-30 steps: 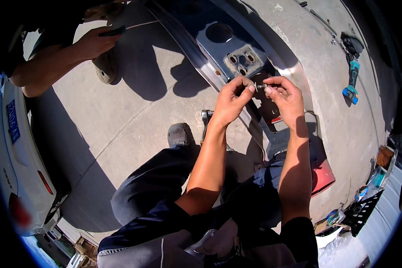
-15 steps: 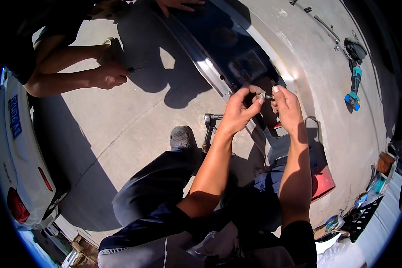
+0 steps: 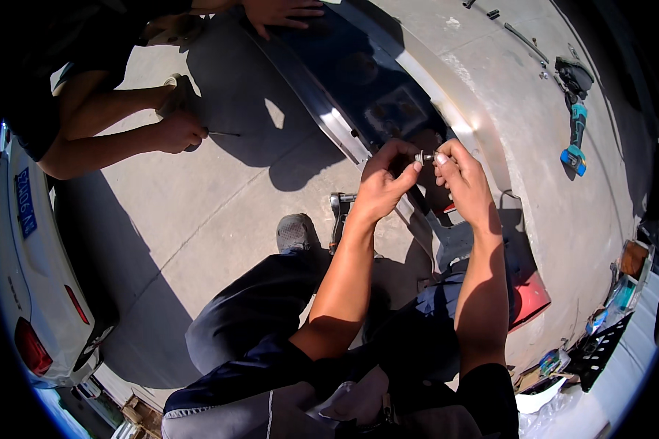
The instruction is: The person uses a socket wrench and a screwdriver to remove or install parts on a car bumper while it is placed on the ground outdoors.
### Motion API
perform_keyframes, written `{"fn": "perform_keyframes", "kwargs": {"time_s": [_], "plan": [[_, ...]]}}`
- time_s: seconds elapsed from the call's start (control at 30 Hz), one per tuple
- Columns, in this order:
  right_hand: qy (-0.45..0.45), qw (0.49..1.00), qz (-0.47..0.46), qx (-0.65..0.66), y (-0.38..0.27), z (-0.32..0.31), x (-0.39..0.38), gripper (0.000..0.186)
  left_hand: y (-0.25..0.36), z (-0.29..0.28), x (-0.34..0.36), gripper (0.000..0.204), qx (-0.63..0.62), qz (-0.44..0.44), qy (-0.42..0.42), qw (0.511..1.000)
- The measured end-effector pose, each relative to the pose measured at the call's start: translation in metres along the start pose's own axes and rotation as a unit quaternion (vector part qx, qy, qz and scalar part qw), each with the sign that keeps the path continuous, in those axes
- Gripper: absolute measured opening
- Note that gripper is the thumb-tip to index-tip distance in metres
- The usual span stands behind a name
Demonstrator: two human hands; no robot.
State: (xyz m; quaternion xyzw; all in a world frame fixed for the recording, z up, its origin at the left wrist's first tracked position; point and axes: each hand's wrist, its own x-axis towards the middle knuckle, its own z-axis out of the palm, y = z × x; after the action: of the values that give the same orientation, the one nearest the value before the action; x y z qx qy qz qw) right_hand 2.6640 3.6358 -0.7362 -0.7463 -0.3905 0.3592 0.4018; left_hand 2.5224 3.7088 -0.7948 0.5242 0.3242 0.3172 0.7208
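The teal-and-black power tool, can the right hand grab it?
Probably not: the right hand pinches a small metal fastener, and the power tool lies beyond the curved silver panel.

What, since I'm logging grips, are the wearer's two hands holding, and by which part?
A small metal fastener: the left hand pinches its broader, washer-like end, the right hand the opposite end.

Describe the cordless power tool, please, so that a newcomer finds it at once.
Start from the long, dark panel at top centre. Cross its pale right border onto the concrete floor, past the right hand. There the cordless power tool lies; its teal handle sets it apart from the dark rod above-left of it.
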Motion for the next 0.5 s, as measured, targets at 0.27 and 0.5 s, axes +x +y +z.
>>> {"fn": "perform_keyframes", "kwargs": {"time_s": [0.27,0.5], "plan": [[-0.012,1.000,0.006,-0.012,-0.004,-0.006,0.000,0.044,-0.004,-0.002,-0.001,0.022,0.002,0.014,-0.017,1.000],[-0.051,0.998,0.047,-0.006,0.003,-0.010,0.002,0.030,0.005,-0.006,0.001,0.021,0.027,0.007,-0.049,0.998]]}}
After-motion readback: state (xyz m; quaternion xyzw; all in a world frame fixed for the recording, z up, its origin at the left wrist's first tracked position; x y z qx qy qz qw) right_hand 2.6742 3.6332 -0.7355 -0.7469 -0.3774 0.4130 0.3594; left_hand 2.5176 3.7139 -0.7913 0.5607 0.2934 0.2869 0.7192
